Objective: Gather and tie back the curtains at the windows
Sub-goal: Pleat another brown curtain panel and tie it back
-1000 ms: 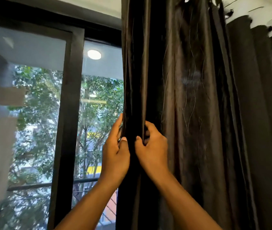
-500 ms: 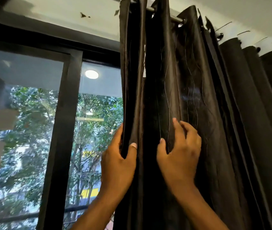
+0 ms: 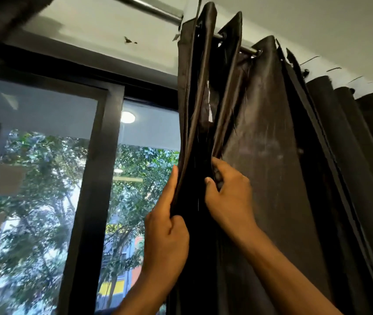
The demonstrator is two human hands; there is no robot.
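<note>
One dark brown curtain (image 3: 272, 167) on the right, bunched into several upright folds, hung by rings on one metal rod (image 3: 149, 7) running from upper left toward the far right. One dark-framed window (image 3: 90, 178) on the left, two glass panes split by a black upright, green trees beyond. Two hands, both raised against the curtain's left edge. Left hand (image 3: 166, 242) clamped on the outermost fold: thumb curled over the near side of the cloth, fingers straight up along the edge on the window side, cloth pinched between them. Right hand (image 3: 231, 196) just beside it and a little higher, fingers curled into the next fold, thumb tip pressed on the near face of the cloth, so gripping too. Hands close together, apart only by a narrow dark strip of gathered cloth, not touching each other. Curtain's left edge hanging clear of the window upright, bare glass between the two. Bare rod to the left of the first ring. More folds packed tight to the right, reaching the picture's right edge. Blurred dark shape in the top left corner, too unclear to name.
</note>
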